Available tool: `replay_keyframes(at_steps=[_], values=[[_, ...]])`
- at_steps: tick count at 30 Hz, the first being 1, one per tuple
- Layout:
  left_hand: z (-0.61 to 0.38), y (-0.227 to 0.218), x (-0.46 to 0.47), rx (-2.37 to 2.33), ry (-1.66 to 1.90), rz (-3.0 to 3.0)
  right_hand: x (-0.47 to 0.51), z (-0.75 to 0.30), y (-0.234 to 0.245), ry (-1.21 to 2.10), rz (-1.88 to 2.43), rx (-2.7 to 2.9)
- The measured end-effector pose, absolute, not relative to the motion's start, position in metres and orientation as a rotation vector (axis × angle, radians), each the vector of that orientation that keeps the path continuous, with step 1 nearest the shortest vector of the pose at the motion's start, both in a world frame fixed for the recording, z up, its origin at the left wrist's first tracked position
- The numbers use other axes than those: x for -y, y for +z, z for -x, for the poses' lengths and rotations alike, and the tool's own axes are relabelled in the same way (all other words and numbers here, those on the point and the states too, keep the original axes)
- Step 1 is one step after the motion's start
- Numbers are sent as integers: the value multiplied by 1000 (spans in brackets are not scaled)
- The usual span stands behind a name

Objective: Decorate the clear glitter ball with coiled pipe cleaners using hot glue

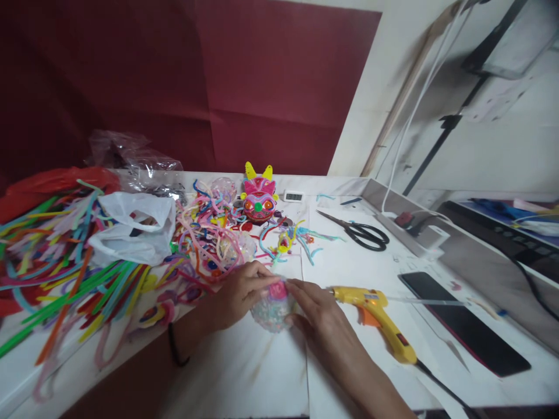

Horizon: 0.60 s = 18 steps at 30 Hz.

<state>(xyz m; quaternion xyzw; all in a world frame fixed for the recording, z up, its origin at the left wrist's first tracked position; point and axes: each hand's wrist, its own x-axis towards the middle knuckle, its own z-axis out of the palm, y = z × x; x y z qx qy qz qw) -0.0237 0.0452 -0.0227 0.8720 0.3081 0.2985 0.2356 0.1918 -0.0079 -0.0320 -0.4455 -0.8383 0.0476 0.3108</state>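
Note:
A clear ball with glittery bits inside [271,314] sits low over the white table, held between both hands. My left hand [244,291] grips its left side, fingers reaching to a pink coiled piece [277,289] on top. From the right, my right hand [317,308] closes on the ball, its fingertips at the pink piece and thumb lower down. Just right of that hand lies a yellow glue gun [378,314] with a clear glue stick in its back. Beyond the ball rests a small yellow and blue pipe-cleaner piece [285,241].
A colourful horned animal head [258,195] stands at the back beside a small digital display [293,196]. Pipe cleaners [100,285] and a white plastic bag [133,227] crowd the left. Black scissors [360,231], a dark phone [463,323] and a power strip [410,233] lie to the right.

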Motion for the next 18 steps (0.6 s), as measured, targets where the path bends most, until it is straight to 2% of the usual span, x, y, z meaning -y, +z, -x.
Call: replay_keyframes(at_steps=[10, 18], values=[[17, -21, -36, -845, 885, -2438, 8, -195, -38, 105, 1139, 2215], [17, -19, -38, -851, 906, -2462, 19, -186, -30, -258, 1073, 2282]])
